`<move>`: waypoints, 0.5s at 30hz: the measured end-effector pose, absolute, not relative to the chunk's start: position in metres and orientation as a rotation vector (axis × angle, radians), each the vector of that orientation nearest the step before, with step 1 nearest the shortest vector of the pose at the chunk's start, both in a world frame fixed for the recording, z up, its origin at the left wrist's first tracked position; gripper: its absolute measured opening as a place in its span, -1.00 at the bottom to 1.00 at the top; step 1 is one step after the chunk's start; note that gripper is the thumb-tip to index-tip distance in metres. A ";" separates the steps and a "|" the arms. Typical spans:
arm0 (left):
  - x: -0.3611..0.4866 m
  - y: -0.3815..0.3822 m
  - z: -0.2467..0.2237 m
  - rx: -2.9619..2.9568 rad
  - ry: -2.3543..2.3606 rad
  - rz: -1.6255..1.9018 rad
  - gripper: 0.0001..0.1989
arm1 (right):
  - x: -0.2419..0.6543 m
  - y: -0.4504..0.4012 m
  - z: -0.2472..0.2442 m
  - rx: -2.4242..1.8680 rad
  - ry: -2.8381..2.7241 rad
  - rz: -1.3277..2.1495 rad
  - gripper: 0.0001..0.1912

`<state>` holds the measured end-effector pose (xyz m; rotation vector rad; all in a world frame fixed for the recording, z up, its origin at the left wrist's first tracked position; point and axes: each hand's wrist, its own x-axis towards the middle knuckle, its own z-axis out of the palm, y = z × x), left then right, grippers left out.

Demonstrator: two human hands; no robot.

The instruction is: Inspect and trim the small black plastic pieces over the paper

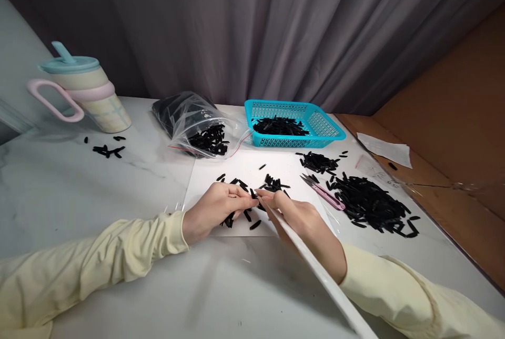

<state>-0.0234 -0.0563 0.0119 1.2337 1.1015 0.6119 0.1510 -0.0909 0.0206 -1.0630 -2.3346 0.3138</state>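
Left of the flat white paper sheet (pixel 236 168) stood a pastel plastic cup with a teal lid (pixel 89 91), with a crinkled clear bag of black pieces (pixel 197 126) behind the sheet. On the sheet, the left hand (pixel 211 212) pinched one small, slim black piece (pixel 253 194) in curled fingers. The right hand (pixel 303 220) gripped a long, glossy white strip (pixel 315 270), its tip meeting that piece. Right of the sheet lay pink-handled snips (pixel 323 191), a perforated turquoise plastic basket (pixel 327 128) and a loose black heap (pixel 371 202).
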 end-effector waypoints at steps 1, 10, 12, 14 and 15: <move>-0.024 -0.057 0.013 1.245 1.101 0.587 -0.77 | 0.156 -0.089 0.021 -1.077 -2.317 0.291 -0.89; 0.015 0.020 0.060 2.204 1.200 0.592 -0.79 | 0.222 -0.063 0.021 -1.246 -2.509 -0.203 -0.75; 0.034 0.057 0.073 2.297 1.247 0.619 -0.84 | 0.230 -0.058 0.015 -1.173 -2.569 -0.360 -0.72; 0.049 0.087 0.082 2.351 1.309 0.615 -0.86 | 0.234 -0.055 0.011 -1.087 -2.623 -0.439 -0.68; 0.054 0.096 0.084 2.367 1.341 0.608 -0.87 | 0.235 -0.054 0.011 -1.056 -2.634 -0.447 -0.65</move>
